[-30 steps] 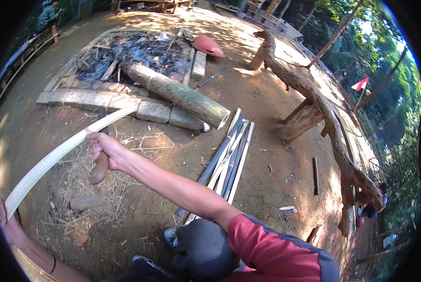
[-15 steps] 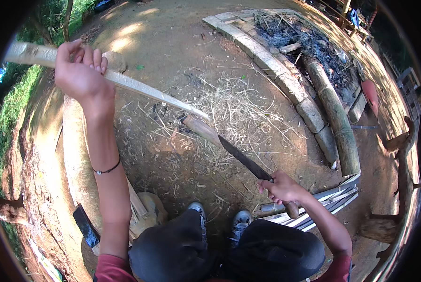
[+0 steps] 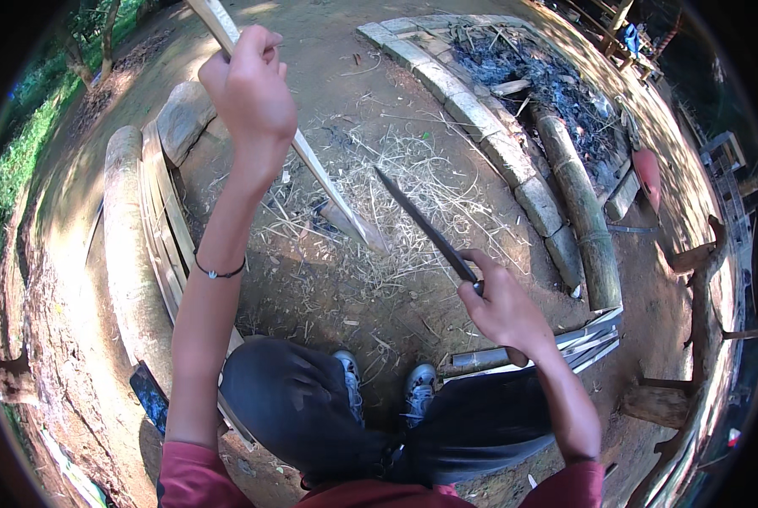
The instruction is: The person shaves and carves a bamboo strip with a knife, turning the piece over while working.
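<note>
My left hand (image 3: 256,93), raised at the upper left, is closed round a long pale bamboo strip (image 3: 318,172). The strip slants down to the right, its lower tip at a short wooden block (image 3: 349,224) on the ground; I cannot tell whether they touch. In my right hand (image 3: 507,311) is the handle of a machete (image 3: 423,222). Its dark blade points up and left, apart from the strip and over a heap of thin pale shavings (image 3: 434,199).
A stone border (image 3: 480,123) rings an ash pit (image 3: 540,76) at the upper right, with a thick bamboo pole (image 3: 582,207) beside it. Split strips (image 3: 578,345) lie by my right knee. At left are a log (image 3: 133,245), more strips (image 3: 165,212) and a phone (image 3: 148,396).
My left hand has moved right and up, tilting the strip more steeply. The machete has risen and come away from the block, which it overlapped before.
</note>
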Demonstrator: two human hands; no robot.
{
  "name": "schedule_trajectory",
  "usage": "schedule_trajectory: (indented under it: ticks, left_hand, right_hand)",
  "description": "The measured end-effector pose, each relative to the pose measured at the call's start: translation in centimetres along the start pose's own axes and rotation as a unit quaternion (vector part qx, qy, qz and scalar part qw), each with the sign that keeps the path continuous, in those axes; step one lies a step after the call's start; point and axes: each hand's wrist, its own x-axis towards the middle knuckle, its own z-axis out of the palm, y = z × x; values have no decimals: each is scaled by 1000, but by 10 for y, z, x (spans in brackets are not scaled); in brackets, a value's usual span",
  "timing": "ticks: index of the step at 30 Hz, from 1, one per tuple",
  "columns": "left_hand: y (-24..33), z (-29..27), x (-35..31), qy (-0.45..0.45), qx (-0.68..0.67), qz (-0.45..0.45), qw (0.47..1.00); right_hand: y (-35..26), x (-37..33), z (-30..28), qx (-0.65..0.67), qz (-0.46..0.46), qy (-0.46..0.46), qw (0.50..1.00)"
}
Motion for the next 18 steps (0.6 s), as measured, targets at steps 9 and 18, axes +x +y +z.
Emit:
schedule_trajectory:
  ticks: [9,18]
  left_hand:
    - [-13,8,-35,-72,-83,-68,992]
    - [8,6,-63,-52,-20,-92,994]
  right_hand:
    - [-3,22,112,509,99,5,855]
    - [-17,15,141,415,-40,129,900]
